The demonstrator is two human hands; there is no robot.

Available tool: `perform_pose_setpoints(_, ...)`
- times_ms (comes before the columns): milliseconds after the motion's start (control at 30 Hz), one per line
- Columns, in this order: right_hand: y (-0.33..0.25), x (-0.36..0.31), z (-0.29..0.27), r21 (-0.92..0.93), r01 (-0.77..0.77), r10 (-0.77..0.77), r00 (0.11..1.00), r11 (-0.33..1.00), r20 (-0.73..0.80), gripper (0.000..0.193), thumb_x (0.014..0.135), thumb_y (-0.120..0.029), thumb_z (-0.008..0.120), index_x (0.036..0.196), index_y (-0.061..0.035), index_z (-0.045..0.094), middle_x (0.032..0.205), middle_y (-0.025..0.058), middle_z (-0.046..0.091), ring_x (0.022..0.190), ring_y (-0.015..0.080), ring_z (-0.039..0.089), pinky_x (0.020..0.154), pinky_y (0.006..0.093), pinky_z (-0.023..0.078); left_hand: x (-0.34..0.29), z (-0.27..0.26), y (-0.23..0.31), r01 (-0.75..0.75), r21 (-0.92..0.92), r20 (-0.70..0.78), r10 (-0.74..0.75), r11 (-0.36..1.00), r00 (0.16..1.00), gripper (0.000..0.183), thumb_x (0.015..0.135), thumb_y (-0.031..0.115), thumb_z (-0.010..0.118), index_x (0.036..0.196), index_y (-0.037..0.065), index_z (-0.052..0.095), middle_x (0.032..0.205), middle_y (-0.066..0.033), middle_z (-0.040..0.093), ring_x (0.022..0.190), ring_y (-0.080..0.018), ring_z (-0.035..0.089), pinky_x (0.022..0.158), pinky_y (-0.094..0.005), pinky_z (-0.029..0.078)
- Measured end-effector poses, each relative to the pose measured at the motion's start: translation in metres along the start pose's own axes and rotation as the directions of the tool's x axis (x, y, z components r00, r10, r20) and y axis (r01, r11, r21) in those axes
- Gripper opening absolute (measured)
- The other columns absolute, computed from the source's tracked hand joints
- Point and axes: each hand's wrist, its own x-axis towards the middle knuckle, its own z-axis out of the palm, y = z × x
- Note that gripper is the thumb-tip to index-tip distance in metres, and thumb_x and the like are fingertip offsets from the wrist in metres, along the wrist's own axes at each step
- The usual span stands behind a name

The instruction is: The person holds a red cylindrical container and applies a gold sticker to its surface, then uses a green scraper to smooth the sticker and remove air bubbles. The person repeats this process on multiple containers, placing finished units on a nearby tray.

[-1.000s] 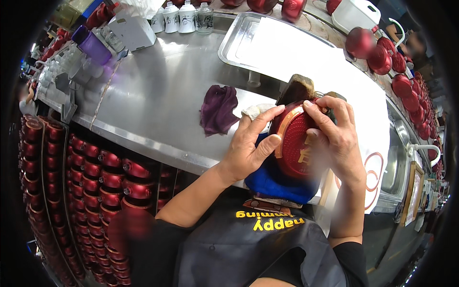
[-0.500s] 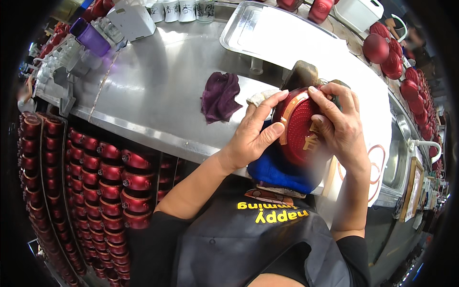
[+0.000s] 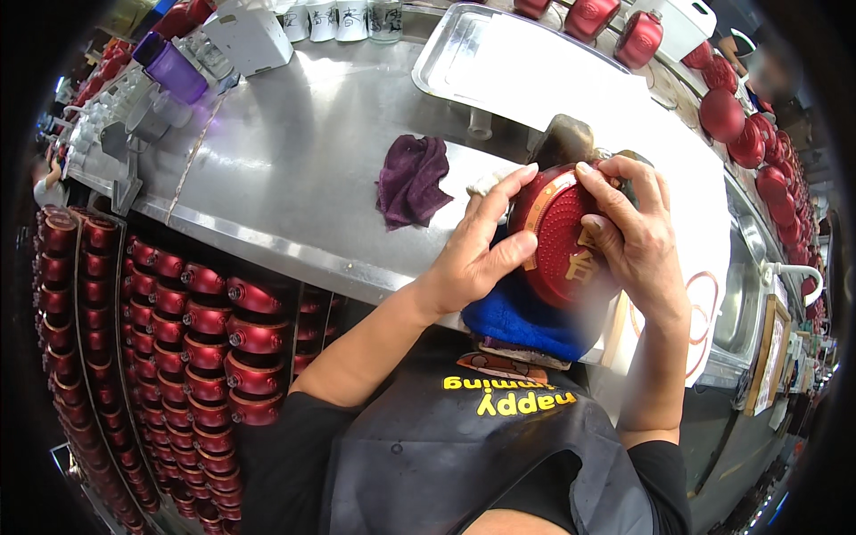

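A round red bottle (image 3: 558,259) with a dotted face, raised gold characters and a gold band along its left edge rests on a folded blue cloth (image 3: 513,321) in front of me. My left hand (image 3: 481,245) grips its left side, thumb lying on the gold band and fingers at the rim. From the right, my right hand (image 3: 633,218) holds it, index fingertip at the band's upper end and thumb bent over the face. Part of a whitish cloth (image 3: 489,182) shows behind my left fingers. A blurred patch hides the bottle's lower right edge.
A crumpled purple cloth (image 3: 413,181) lies on the steel table (image 3: 294,160). Beyond are a metal tray (image 3: 446,67) and a dark block (image 3: 568,141). Similar red bottles line the far right side and fill racks (image 3: 201,357) below left. A sink (image 3: 738,303) stands to the right.
My left thumb has slid slightly right, further over the gold band. Along the far side, the row of red bottles has shifted to the right. The bottle in my hands has barely moved.
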Motion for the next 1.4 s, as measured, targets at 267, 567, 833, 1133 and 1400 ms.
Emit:
perform_pose_setpoints(267, -0.001, 0.002, -0.001, -0.003, 0.001, -0.001, 1.000, 1.000, 0.000, 0.046, 0.083, -0.008, 0.078, 0.128, -0.0117, 0.070, 0.124, 0.0119, 0.060, 0.120, 0.0344, 0.056, 0.100, 0.0464, 0.050, -0.009, 0.001, -0.005, -0.072, 0.118, 0.046, 0.066, 0.990, 0.997, 0.086, 0.100, 0.039, 0.068, 0.163, -0.001, 0.024, 0.163, -0.0242, 0.031, 0.153, -0.0376, 0.026, 0.126, -0.0448, 0.019)
perform_pose_setpoints(567, 0.000, 0.000, 0.001, -0.012, 0.011, -0.011, 1.000, 1.000, -0.008, 0.047, 0.083, -0.010, 0.078, 0.129, -0.0116, 0.070, 0.124, 0.0125, 0.059, 0.119, 0.0349, 0.056, 0.100, 0.0465, 0.050, -0.012, 0.001, -0.012, -0.095, 0.142, 0.019, 0.093, 0.985, 0.996, 0.087, 0.100, 0.042, 0.067, 0.162, -0.003, 0.024, 0.162, -0.0260, 0.031, 0.152, -0.0397, 0.028, 0.125, -0.0458, 0.021)
perform_pose_setpoints(833, 0.004, -0.004, -0.007, 0.113, -0.010, 0.010, 1.000, 0.994, -0.001, 0.049, 0.086, -0.011, 0.077, 0.134, -0.0064, 0.067, 0.124, 0.0147, 0.059, 0.119, 0.0351, 0.057, 0.101, 0.0458, 0.049, -0.038, 0.015, 0.008, -0.321, 0.752, 0.042, 0.445, 0.576, 0.895, 0.079, 0.101, 0.068, 0.044, 0.156, 0.012, 0.048, 0.146, -0.0209, 0.045, 0.134, -0.0411, 0.035, 0.114, -0.0546, 0.027)
perform_pose_setpoints(1133, 0.024, -0.052, -0.012, 0.252, -0.286, 0.301, 0.953, 0.924, -0.020, 0.046, 0.101, -0.024, 0.067, 0.142, -0.0051, 0.062, 0.131, 0.0178, 0.055, 0.121, 0.0340, 0.055, 0.101, 0.0423, 0.048, 0.024, -0.005, 0.043, -0.414, 0.827, 0.303, 0.318, 0.380, 0.898, 0.077, 0.105, 0.067, 0.031, 0.150, 0.009, 0.056, 0.121, -0.0068, 0.072, 0.130, -0.0335, 0.042, 0.115, -0.0533, 0.021)
perform_pose_setpoints(1400, 0.025, -0.071, -0.003, 0.342, -0.280, 0.296, 0.955, 0.897, 0.006, 0.046, 0.101, -0.027, 0.067, 0.141, -0.0039, 0.063, 0.131, 0.0181, 0.054, 0.119, 0.0335, 0.054, 0.101, 0.0427, 0.049, 0.053, -0.020, 0.043, -0.426, 0.750, 0.299, 0.315, 0.505, 0.901, 0.073, 0.108, 0.062, 0.031, 0.136, 0.005, 0.069, 0.127, -0.0111, 0.073, 0.127, -0.0323, 0.049, 0.114, -0.0458, 0.030)
